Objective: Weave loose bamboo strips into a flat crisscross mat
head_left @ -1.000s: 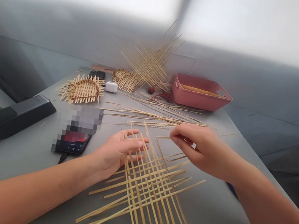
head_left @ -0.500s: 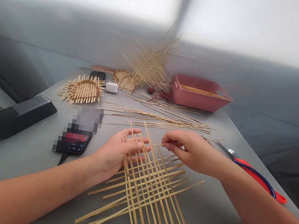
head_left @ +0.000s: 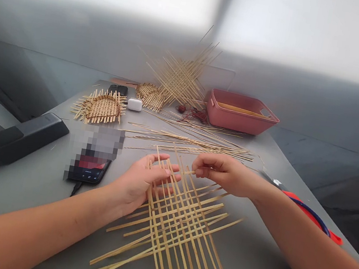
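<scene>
A loosely woven lattice of bamboo strips [head_left: 184, 221] lies in front of me, its strip ends sticking out on all sides. My left hand [head_left: 140, 181] grips its far left edge, the thumb over the strips and the fingers spread behind them. In a pinch between thumb and forefinger, my right hand [head_left: 223, 173] holds the end of a thin bamboo strip [head_left: 188, 172] at the lattice's far edge. The rest of that strip runs left among the upright strips, partly hidden by them and by my left fingers.
Loose bamboo strips [head_left: 185, 140] lie beyond my hands. Behind them are a pink basket [head_left: 237, 119], dark red cord [head_left: 195, 113] and a larger woven lattice [head_left: 182, 79]. A phone [head_left: 90, 169], woven piece [head_left: 101, 106] and black power strip [head_left: 26, 135] sit left; a red-handled tool [head_left: 311, 213] lies right.
My right hand has shifted slightly left and up, still pinching the strip end. The upright strips near it have moved a little. My left hand keeps its hold.
</scene>
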The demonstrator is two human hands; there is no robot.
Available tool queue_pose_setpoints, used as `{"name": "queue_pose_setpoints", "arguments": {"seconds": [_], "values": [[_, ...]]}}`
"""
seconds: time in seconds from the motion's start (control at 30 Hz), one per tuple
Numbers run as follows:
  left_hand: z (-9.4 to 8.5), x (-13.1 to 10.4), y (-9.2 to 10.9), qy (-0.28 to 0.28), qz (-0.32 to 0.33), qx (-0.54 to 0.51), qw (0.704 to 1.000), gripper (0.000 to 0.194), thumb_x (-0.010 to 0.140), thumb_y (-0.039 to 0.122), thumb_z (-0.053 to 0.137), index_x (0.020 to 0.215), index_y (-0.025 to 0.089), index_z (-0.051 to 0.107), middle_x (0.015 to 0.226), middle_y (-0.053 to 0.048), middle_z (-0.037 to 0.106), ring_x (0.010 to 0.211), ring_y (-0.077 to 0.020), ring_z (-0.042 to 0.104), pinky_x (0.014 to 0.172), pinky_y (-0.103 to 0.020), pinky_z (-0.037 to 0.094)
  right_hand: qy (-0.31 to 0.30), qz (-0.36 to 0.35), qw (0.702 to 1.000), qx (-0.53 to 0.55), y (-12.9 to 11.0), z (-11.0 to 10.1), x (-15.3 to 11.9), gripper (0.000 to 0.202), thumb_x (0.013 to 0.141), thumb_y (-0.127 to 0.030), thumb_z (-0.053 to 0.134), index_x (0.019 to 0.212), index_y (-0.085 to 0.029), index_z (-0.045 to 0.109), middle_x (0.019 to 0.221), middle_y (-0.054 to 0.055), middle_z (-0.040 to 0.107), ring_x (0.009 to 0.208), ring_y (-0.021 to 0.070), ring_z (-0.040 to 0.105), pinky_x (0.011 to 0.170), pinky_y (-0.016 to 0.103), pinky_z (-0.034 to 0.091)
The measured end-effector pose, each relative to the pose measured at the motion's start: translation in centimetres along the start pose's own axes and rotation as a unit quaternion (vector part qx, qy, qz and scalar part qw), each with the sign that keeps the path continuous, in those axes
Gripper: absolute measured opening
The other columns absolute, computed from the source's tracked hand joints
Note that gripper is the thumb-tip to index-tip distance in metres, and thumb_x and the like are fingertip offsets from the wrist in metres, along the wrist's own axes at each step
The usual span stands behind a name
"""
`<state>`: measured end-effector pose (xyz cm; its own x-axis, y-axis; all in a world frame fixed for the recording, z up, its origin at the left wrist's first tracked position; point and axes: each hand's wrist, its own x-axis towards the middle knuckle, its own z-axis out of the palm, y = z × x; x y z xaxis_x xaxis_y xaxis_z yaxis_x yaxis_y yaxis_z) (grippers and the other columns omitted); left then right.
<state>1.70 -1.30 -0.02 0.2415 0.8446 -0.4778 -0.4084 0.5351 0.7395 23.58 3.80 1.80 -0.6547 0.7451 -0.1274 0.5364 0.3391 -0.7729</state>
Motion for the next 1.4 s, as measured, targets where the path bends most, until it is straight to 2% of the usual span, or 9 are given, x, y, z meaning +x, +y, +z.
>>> {"name": "queue_pose_setpoints", "arguments": {"seconds": [0.23,0.6,0.73,0.93,1.17,1.3,1.4], "values": [[-0.1,0.0,-0.2,-0.002,0.007,-0.011,1.000,0.034,0.082,0.003,0.059,0.109,0.019,0.047,0.100,-0.007,0.067,0.082,-0.0176,0.070,0.063,-0.027,0.058,0.006,0.016,1.000,-0.006,0.2,-0.2,0.1,0.018,0.088,-0.036,0.052,0.082,-0.021,0.059,0.077,0.000,0.057,0.073,0.0152,0.050,0.069,0.029,0.041],[-0.1,0.2,-0.4,0.000,0.006,-0.010,1.000,0.032,0.082,0.002,0.059,0.107,0.019,0.047,0.099,-0.006,0.067,0.082,-0.0162,0.069,0.062,-0.027,0.058,0.012,-0.030,0.999,0.012,0.3,-0.2,0.4,0.021,0.088,-0.037,0.053,0.082,-0.018,0.060,0.078,0.002,0.060,0.074,0.0150,0.052,0.069,0.028,0.042],[-0.2,0.3,-0.7,-0.006,0.022,0.006,1.000,0.031,0.081,0.003,0.061,0.104,0.019,0.048,0.100,-0.006,0.068,0.082,-0.0150,0.067,0.063,-0.028,0.057,0.013,-0.036,0.998,-0.048,-0.4,-0.3,0.2,0.021,0.088,-0.036,0.052,0.082,-0.018,0.063,0.078,0.002,0.063,0.075,0.0153,0.053,0.070,0.028,0.042],[-0.1,0.2,-1.0,0.000,0.039,0.016,0.999,0.030,0.079,0.002,0.064,0.101,0.017,0.050,0.096,-0.005,0.070,0.072,-0.0088,0.065,0.066,-0.023,0.053,0.011,-0.032,0.992,-0.123,-1.7,-0.1,-0.6,0.024,0.088,-0.036,0.051,0.083,-0.019,0.067,0.076,0.002,0.065,0.070,0.0152,0.054,0.066,0.028,0.040],[-0.4,0.3,-1.1,-0.003,0.067,0.031,0.997,0.039,0.073,0.009,0.073,0.105,0.017,0.051,0.072,0.003,0.066,0.061,-0.0080,0.063,0.065,-0.022,0.049,0.040,0.014,0.979,-0.197,-3.1,0.3,-1.1,0.022,0.087,-0.030,0.051,0.073,-0.019,0.063,0.061,-0.002,0.058,0.057,0.0120,0.046,0.054,0.025,0.034],[-0.3,0.3,-1.0,-0.002,0.077,0.033,0.997,0.046,0.068,0.012,0.077,0.105,0.017,0.050,0.073,0.003,0.066,0.062,-0.0079,0.062,0.065,-0.022,0.047,0.046,-0.015,0.976,-0.212,-3.2,0.4,-1.3,0.020,0.087,-0.024,0.049,0.079,-0.019,0.067,0.069,0.001,0.065,0.064,0.0136,0.053,0.060,0.026,0.038],[-0.2,0.2,-1.0,-0.004,0.082,0.031,0.996,0.049,0.066,0.016,0.080,0.103,0.018,0.049,0.072,0.004,0.065,0.062,-0.0087,0.062,0.064,-0.023,0.047,0.037,-0.032,0.983,-0.178,-2.7,0.3,-1.3,0.024,0.088,-0.022,0.045,0.086,-0.019,0.069,0.080,0.004,0.069,0.074,0.0158,0.059,0.068,0.027,0.043]]}}
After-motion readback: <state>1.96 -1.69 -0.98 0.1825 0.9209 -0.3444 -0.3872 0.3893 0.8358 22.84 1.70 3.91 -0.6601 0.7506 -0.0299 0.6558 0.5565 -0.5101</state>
